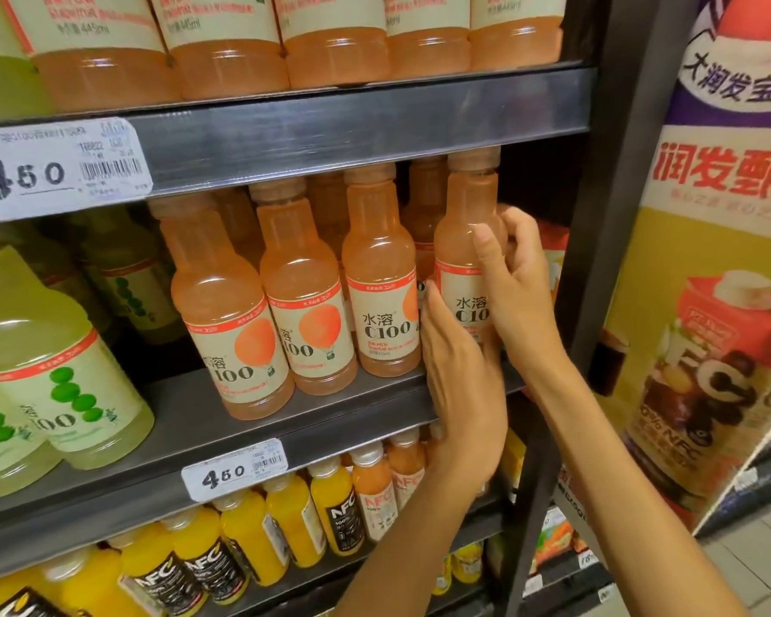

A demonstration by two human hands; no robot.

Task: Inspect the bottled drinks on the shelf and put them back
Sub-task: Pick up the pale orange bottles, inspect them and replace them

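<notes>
Bottled drinks fill the middle shelf (286, 420), and everything below is placed against that dark shelf board. Along its front edge stands a row of peach-orange grapefruit bottles (303, 300) with cream labels; to their left on the same board sit pale green bottles (63, 376). Below the shelf are yellow juice bottles (245, 536), and on its front lip hangs a price tag (234, 469).

At the right end of the shelf, beside the upright post (597, 216), is the held bottle (468, 242), upright, label facing out, its cap close under the board above. I cannot tell whether its base touches the shelf, since the hands hide it.

The right hand (515, 278) is wrapped around the bottle's shoulder and upper label, thumb across the front. The left hand (461, 380) lies flat and open against the lower label and the shelf edge, steadying rather than gripping.

If the bottle is going back, the good way seems to be this: keep it vertical so the cap clears the upper board, let the left palm guide the base onto the shelf, line it up with the neighbouring bottle (381, 278) without knocking it, and turn the label forward before releasing.
</notes>
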